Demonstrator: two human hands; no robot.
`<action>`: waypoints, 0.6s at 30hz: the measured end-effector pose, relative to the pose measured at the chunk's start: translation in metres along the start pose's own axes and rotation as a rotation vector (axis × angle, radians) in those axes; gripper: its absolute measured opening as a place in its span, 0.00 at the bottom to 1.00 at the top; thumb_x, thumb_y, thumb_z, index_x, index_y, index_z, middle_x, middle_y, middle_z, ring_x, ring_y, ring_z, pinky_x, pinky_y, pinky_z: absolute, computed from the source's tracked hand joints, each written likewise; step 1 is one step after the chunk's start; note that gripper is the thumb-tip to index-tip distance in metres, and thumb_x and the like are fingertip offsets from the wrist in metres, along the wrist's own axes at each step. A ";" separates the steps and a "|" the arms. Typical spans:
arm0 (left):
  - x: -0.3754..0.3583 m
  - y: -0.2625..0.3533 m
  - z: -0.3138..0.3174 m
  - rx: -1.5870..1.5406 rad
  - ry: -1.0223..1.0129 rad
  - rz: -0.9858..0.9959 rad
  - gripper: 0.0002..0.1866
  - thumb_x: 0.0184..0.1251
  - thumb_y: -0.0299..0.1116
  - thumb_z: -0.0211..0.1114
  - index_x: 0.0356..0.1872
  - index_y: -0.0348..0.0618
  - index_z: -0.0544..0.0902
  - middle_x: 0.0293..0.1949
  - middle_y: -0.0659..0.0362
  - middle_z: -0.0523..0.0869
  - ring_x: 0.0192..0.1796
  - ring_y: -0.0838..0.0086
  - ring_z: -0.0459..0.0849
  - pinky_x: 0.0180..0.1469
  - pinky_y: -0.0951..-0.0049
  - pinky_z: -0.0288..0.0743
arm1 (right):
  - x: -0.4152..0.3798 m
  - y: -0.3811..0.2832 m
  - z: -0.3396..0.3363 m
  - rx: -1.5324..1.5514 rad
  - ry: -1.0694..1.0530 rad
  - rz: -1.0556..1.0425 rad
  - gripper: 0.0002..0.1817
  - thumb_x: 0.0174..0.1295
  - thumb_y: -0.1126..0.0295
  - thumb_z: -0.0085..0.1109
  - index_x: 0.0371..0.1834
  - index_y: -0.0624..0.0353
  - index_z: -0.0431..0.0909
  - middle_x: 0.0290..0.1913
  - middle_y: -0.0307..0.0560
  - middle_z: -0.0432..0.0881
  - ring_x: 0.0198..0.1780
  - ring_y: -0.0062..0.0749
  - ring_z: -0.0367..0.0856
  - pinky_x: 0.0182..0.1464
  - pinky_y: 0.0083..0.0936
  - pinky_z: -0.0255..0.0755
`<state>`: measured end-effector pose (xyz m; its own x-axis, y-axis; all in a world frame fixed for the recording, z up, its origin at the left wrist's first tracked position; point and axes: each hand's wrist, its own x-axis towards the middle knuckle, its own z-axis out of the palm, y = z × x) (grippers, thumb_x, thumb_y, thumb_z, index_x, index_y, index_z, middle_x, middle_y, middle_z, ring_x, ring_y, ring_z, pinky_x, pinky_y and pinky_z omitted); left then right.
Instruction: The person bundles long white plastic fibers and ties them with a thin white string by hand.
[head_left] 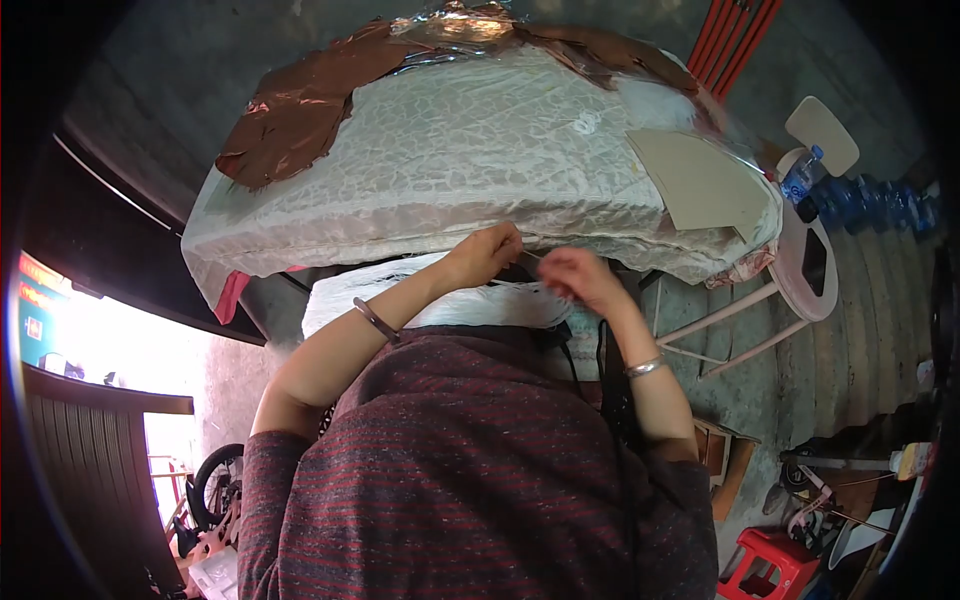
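A bundle of white string (350,290) lies across my lap, just below the table's front edge. My left hand (487,254) is over the bundle with its fingers curled closed; what they hold is hidden. To its right, my right hand (578,276) is slightly blurred, its fingers bent in toward the left hand. A thin pale line, seemingly a strand of the string, shows between the two hands. Each forearm wears a metal bangle.
A patterned cloth covers the table (450,150). On it lie brown sheets (310,110), a small white string tangle (587,122) and grey-beige board (700,185). Right of it stands a chair (790,270) with a phone (815,262) and a water bottle (800,177). A red stool (770,565) stands lower right.
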<state>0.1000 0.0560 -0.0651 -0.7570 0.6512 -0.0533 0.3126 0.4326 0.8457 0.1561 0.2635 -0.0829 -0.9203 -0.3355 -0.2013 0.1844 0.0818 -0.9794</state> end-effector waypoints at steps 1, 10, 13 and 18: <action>0.001 -0.002 0.001 0.000 0.003 0.003 0.08 0.66 0.33 0.51 0.36 0.37 0.72 0.29 0.60 0.78 0.32 0.77 0.76 0.36 0.75 0.71 | -0.004 -0.001 -0.012 0.151 0.078 -0.029 0.07 0.60 0.68 0.54 0.35 0.61 0.75 0.23 0.36 0.74 0.20 0.14 0.68 0.19 0.12 0.60; 0.025 0.027 0.031 0.078 -0.179 0.260 0.32 0.60 0.43 0.60 0.63 0.41 0.60 0.53 0.48 0.75 0.58 0.61 0.72 0.60 0.68 0.64 | -0.104 -0.045 -0.110 0.167 0.455 -0.342 0.05 0.60 0.73 0.54 0.34 0.63 0.74 0.26 0.38 0.72 0.27 0.19 0.69 0.28 0.16 0.63; 0.047 0.046 0.059 0.204 -0.239 0.461 0.39 0.59 0.42 0.62 0.67 0.43 0.52 0.56 0.48 0.73 0.60 0.61 0.69 0.63 0.67 0.59 | -0.139 -0.062 -0.118 -0.115 0.448 -0.666 0.03 0.59 0.76 0.52 0.33 0.65 0.75 0.33 0.41 0.73 0.35 0.22 0.71 0.37 0.18 0.65; 0.059 0.074 0.084 0.035 -0.598 0.304 0.39 0.58 0.38 0.61 0.68 0.46 0.50 0.51 0.51 0.77 0.55 0.63 0.74 0.59 0.68 0.63 | -0.188 -0.068 -0.124 -0.375 0.640 -0.876 0.04 0.60 0.79 0.51 0.32 0.66 0.76 0.38 0.44 0.74 0.49 0.28 0.72 0.52 0.22 0.64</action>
<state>0.1266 0.1794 -0.0501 -0.1869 0.9764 -0.1086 0.4876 0.1882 0.8526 0.2738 0.4376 0.0235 -0.7084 0.1147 0.6964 -0.6217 0.3656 -0.6927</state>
